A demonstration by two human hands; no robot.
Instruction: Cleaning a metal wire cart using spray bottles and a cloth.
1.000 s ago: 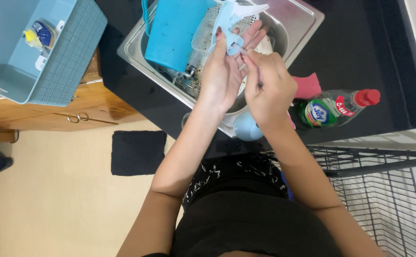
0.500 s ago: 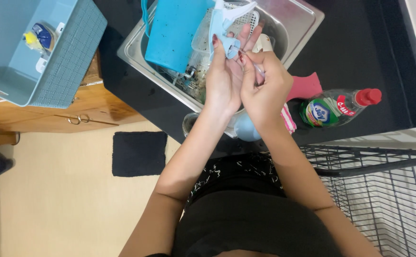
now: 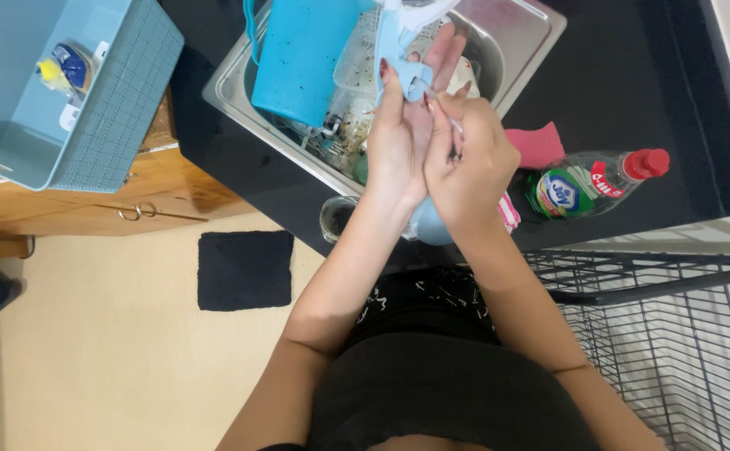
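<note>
Right hand (image 3: 468, 159) now against left hand (image 3: 407, 125)

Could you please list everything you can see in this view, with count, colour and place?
small utensil: one, pale blue, over the sink in the left hand.
sink: one, steel, set in the black counter, full of dishes.
cutting board: one, teal, leaning in the sink's left part.
clear container: one, see-through, in the sink beside the board.
soap bottle: one, clear with red cap, lying on the counter at right.
sponge: one, pink, on the counter by the bottle.
basket: one, blue-grey, upper left.
mat: one, black, on the floor.
wire rack: one, black, lower right.
left hand: grip on the utensil.
right hand: fingers curled, against the left palm.
</note>
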